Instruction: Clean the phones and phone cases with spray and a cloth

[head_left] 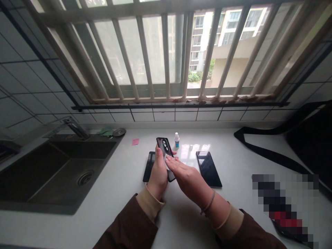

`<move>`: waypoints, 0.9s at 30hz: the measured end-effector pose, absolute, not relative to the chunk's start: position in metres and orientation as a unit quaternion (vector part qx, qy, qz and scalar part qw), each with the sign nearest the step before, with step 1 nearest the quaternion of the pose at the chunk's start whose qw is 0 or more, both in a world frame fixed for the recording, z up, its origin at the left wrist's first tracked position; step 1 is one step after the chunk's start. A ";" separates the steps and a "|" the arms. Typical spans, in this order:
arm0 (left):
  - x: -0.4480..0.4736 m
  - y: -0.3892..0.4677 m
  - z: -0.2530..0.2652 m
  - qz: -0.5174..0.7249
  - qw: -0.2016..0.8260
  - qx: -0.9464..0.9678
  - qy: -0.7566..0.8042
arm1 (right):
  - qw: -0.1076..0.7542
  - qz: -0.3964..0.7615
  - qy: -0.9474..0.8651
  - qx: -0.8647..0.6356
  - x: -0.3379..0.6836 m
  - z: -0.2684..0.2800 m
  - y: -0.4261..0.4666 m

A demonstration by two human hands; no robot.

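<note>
My left hand [158,174] grips a black-rimmed phone case [165,143] from its left side, tilted above the counter, with round camera openings near its top. My right hand [181,171] lies across the case, its fingers together, pressing a small white wipe [166,162] onto the surface. Most of that wipe is hidden under the fingers. Behind my left hand a black phone [148,166] rests on the counter, partly covered. To the right of my right hand lies another dark, flat device [209,169]. A small white bottle with a blue label [176,141] stands just beyond the case.
A dark sink [95,173] with a faucet [75,128] is on the left. A pink sticky note [135,141] lies on the white counter [116,207]. At right are a black strap [269,155] and a pixelated item [282,204]. A barred window [166,55] is ahead.
</note>
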State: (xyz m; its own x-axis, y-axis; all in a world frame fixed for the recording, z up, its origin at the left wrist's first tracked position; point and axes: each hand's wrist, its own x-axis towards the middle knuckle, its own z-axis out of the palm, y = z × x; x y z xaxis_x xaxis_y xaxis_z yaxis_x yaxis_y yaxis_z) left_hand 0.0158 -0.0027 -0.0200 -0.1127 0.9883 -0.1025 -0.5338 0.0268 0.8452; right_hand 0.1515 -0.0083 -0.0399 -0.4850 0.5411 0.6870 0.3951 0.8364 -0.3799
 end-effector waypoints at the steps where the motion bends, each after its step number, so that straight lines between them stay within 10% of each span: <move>1: 0.017 -0.003 -0.022 0.619 0.609 0.300 0.395 | 0.434 0.086 -0.854 -0.272 0.152 -0.037 -0.009; 27: 0.018 -0.019 -0.009 0.531 0.396 0.630 0.405 | 0.468 0.160 -0.768 -0.407 0.158 -0.025 -0.012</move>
State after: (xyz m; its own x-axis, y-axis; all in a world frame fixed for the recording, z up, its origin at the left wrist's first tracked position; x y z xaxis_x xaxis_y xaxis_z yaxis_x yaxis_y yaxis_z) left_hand 0.0182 -0.0186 -0.0093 0.1075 0.9311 0.3486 0.0911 -0.3583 0.9291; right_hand 0.1575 -0.0116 -0.0250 -0.2307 0.7746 0.5888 0.4740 0.6180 -0.6272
